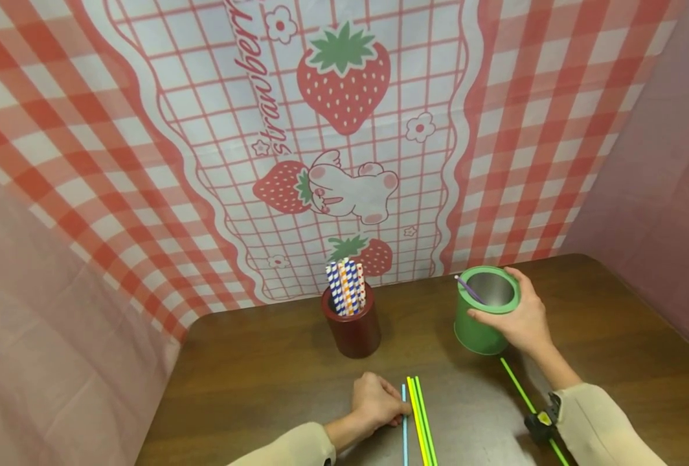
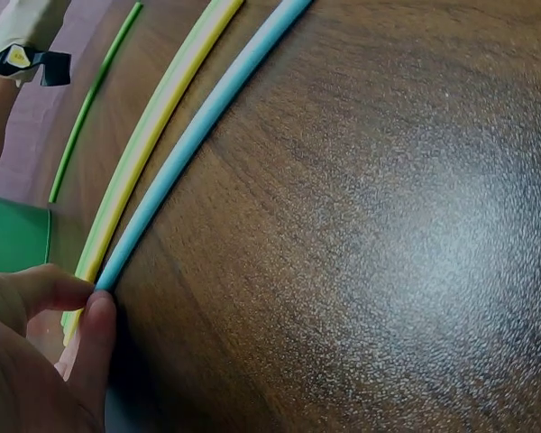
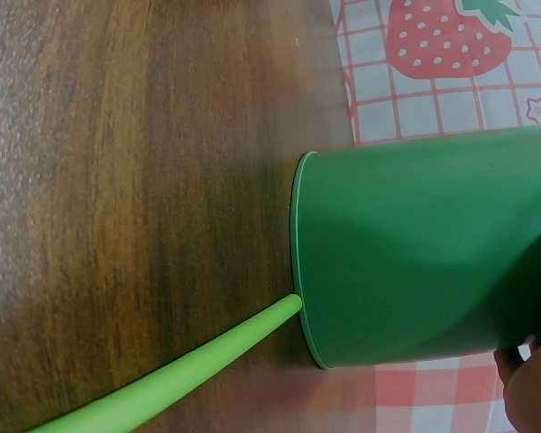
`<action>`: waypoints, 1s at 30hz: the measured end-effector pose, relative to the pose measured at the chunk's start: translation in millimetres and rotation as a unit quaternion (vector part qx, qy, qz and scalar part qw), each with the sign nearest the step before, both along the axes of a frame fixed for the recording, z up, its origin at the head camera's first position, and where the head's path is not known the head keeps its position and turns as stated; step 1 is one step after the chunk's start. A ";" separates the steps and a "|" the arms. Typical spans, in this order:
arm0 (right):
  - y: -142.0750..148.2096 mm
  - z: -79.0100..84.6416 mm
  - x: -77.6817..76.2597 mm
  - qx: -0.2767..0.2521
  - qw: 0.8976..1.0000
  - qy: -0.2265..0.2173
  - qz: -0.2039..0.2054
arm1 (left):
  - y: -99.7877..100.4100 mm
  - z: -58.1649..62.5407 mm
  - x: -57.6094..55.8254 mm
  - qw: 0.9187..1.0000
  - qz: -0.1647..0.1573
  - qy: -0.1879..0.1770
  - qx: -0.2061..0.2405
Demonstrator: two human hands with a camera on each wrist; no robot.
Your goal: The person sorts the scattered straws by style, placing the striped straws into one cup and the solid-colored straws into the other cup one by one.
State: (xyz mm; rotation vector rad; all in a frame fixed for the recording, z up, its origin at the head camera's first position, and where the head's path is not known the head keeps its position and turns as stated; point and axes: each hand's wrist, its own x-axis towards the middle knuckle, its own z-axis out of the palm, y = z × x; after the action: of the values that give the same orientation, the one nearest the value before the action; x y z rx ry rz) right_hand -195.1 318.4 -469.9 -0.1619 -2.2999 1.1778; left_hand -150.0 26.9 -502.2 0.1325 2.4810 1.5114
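My left hand [image 1: 376, 401] pinches a light blue straw [image 1: 405, 443] between thumb and finger, near its far end. In the left wrist view, the fingertips [image 2: 97, 311] meet at the straw's end, low over the wooden table. A yellow straw [image 1: 416, 421] and green straws [image 1: 427, 427] lie side by side just right of it. My right hand [image 1: 522, 320] grips the rim and side of a green can [image 1: 475, 330], thumb in front. One purple straw [image 1: 471, 290] leans inside the can. A lone green straw [image 3: 216, 347] lies with its tip right at the can's base.
A dark red cup [image 1: 356, 336] full of striped paper straws [image 1: 344, 288] stands at the table's back middle. Behind the wooden table [image 1: 251, 388] hangs a checked strawberry cloth [image 1: 344, 84]. Pink cloth [image 1: 665, 168] hangs at the sides.
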 end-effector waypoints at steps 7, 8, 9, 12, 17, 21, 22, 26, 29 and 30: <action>-0.2 0.5 1.3 -0.001 1.000 -0.007 -0.002 | -0.7 1.3 0.7 1.000 0.001 0.011 -0.019; -0.3 0.0 1.6 0.000 1.000 -0.006 -0.002 | -1.1 1.4 1.5 1.000 0.001 0.011 -0.019; -0.3 -0.5 1.8 0.000 1.000 -0.005 -0.001 | -1.6 1.7 2.1 1.000 0.001 0.008 -0.017; -0.2 -1.7 2.4 0.001 1.000 -0.002 0.000 | -2.4 2.0 2.8 1.000 0.004 -0.005 -0.001; 0.5 -2.0 2.6 0.003 1.000 0.001 0.000 | 1.1 9.1 -3.0 0.998 0.010 -0.027 0.060; 0.9 -1.0 2.7 0.002 1.000 0.001 0.001 | 7.9 23.0 -12.4 0.993 0.013 -0.029 0.110; 0.9 -0.7 2.7 0.002 1.000 0.001 0.001 | 10.0 27.3 -15.0 0.992 0.016 -0.028 0.118; 0.8 -0.2 3.0 0.002 1.000 -0.001 0.003 | 19.1 45.9 -24.7 0.990 0.034 -0.015 0.135; 0.3 -0.4 3.0 0.003 1.000 -0.003 0.001 | 25.9 59.0 -32.2 0.988 0.047 -0.006 0.150; 0.1 -0.4 2.9 0.003 1.000 -0.004 0.000 | 28.0 63.6 -34.7 0.986 0.050 -0.004 0.159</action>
State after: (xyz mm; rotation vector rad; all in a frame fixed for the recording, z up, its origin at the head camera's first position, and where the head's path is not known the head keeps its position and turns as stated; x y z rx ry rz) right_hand -192.2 318.5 -470.3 -0.1633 -2.3098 1.1717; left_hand -184.7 54.9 -438.6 0.0564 2.2512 1.9384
